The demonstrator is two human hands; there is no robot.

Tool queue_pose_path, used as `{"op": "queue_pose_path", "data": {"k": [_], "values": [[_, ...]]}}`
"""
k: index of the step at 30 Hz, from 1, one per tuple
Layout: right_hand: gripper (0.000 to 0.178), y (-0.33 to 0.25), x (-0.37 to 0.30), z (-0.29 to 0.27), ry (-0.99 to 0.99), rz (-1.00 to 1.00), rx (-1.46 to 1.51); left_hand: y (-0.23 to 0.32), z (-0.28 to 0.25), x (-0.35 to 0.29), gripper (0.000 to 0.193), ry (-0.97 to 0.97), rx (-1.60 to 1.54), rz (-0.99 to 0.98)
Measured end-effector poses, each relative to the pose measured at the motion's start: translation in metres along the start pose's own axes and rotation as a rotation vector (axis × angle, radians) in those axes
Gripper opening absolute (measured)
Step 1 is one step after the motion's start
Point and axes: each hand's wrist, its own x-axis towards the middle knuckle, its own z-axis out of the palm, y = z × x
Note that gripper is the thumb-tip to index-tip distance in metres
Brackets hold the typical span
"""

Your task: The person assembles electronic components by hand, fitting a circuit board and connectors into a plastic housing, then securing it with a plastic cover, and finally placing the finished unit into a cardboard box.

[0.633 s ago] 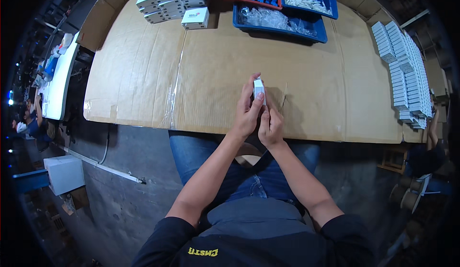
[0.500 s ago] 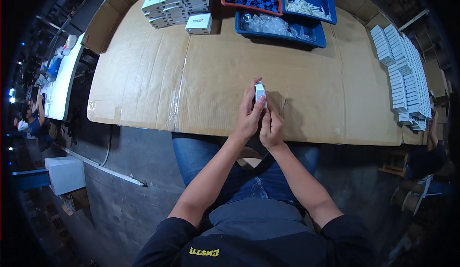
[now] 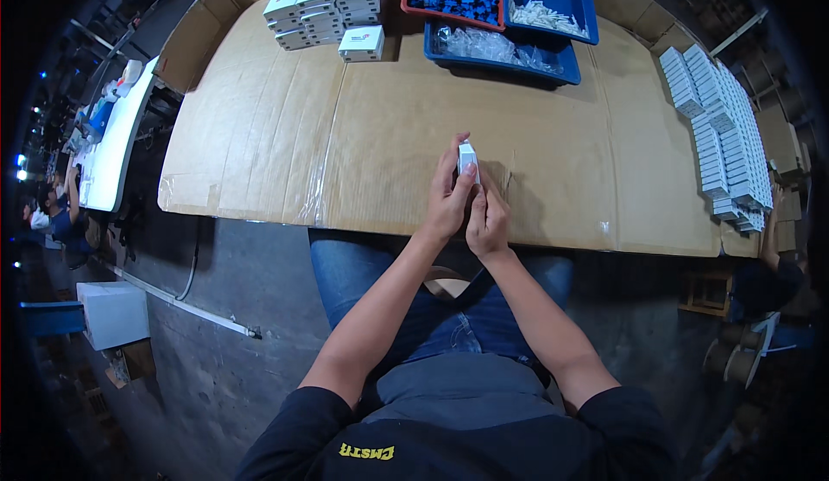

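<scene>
Above the near part of the cardboard-covered table (image 3: 389, 136), both my hands are closed around one small white box (image 3: 467, 155). My left hand (image 3: 446, 198) grips it from the left, thumb on the side that faces me and fingers along its far edge. From the right, my right hand (image 3: 490, 222) holds its lower end, with the fingers curled in. The box stands on its narrow side, tilted slightly away from me. Much of its lower part is hidden by my fingers.
White boxes (image 3: 321, 6) are stacked at the back left, one single box (image 3: 361, 43) before them. Behind the middle stand a red tray (image 3: 452, 22) of blue parts, a blue tray (image 3: 592, 15) of white pieces and another blue tray (image 3: 501, 73) of clear bags. Stacked white packs (image 3: 721, 136) line the right.
The whole view has shifted slightly. Both hands keep their hold on the white box, with hardly any movement of the fingers.
</scene>
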Motion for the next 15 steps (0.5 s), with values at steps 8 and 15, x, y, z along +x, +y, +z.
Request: {"op": "queue_pose_path", "data": {"k": [8,15], "values": [[0.043,-0.004,-0.002,0.001,-0.001,-0.03,-0.088,-0.018,-0.008,-0.004,0.062,-0.036,0.064,0.089],[0.046,-0.005,-0.002,-0.002,-0.061,0.113,0.024,-0.002,-0.003,-0.002,0.063,-0.024,0.036,0.047]]}}
